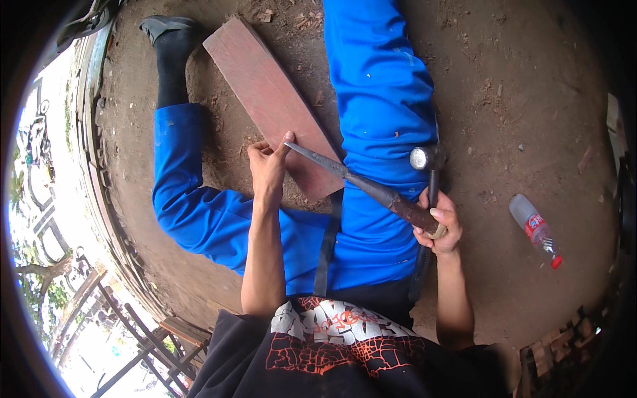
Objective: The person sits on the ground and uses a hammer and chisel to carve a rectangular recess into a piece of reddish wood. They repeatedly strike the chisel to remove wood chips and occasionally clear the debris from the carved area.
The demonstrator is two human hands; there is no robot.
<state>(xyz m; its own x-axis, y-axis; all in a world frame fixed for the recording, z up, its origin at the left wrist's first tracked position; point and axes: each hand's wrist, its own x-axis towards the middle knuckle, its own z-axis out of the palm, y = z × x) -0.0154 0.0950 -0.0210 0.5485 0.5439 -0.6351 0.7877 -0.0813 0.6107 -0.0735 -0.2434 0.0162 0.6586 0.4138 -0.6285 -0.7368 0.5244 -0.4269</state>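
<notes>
One chisel [371, 190], tip over the board [271, 99]; right hand [450, 227] closed round its handle, left hand [267, 171] half-curled at the tip, hold unclear. One hammer [431, 158], right of the board, shaft partly hidden.

Black T-shirt [232, 361] with white and orange print [342, 338], bright blue trousers [381, 99], black sock [174, 74], dark grey shoe [164, 26]

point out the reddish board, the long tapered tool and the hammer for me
Reddish board [271, 99]: head view, on its broad upper face.
Long tapered tool [371, 189]: head view, about midway along its shaft.
Hammer [428, 158]: head view, on its metal head.
</notes>
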